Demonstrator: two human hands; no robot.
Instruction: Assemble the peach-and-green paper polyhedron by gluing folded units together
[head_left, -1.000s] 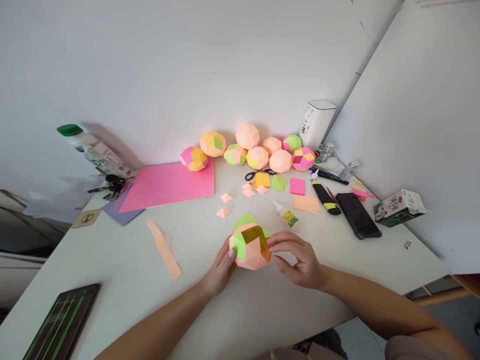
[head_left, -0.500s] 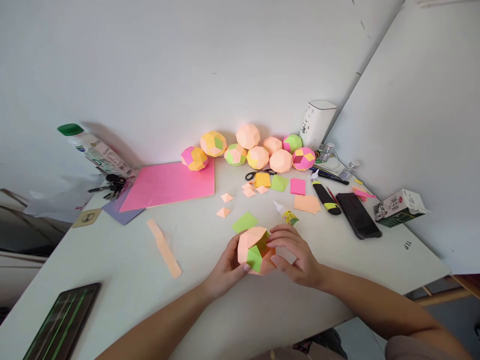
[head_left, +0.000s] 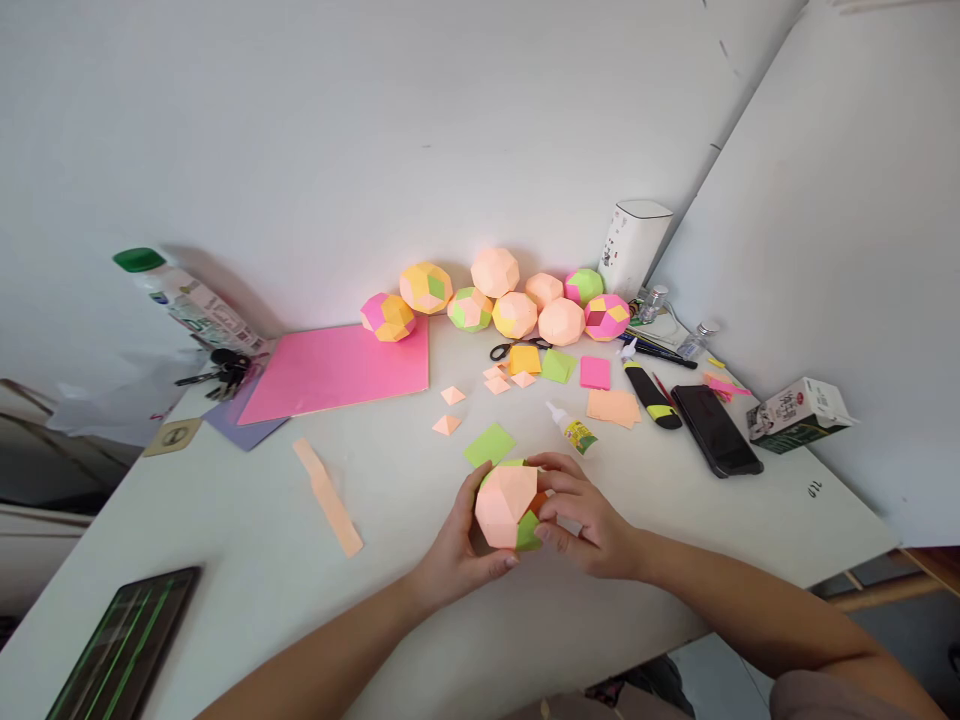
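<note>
A faceted paper ball [head_left: 507, 507], peach with green facets, is held between my two hands above the table's near side. My left hand [head_left: 459, 550] cups its left side, thumb along the bottom. On the right, the fingers of my right hand [head_left: 589, 520] grip the edge of an opening, partly hidden by the fingertips. Just behind the ball lies a green paper piece [head_left: 490, 445]. A small glue bottle [head_left: 576, 431] lies beyond my right hand. Several folded peach pieces [head_left: 448, 425] are scattered further back.
Several finished paper balls [head_left: 495, 273] are grouped against the wall. Left are a pink board [head_left: 337, 370], a peach strip [head_left: 328, 495] and a dark tablet [head_left: 124, 640]. Right are a box cutter [head_left: 651, 395], a phone [head_left: 716, 430] and a milk carton [head_left: 799, 413]. Scissors [head_left: 501, 351] lie behind sticky notes [head_left: 595, 372].
The paper ball has been turned in my hands: its opening, earlier facing me, now points to the right, and a closed peach side faces me. My left thumb has shifted along the bottom.
</note>
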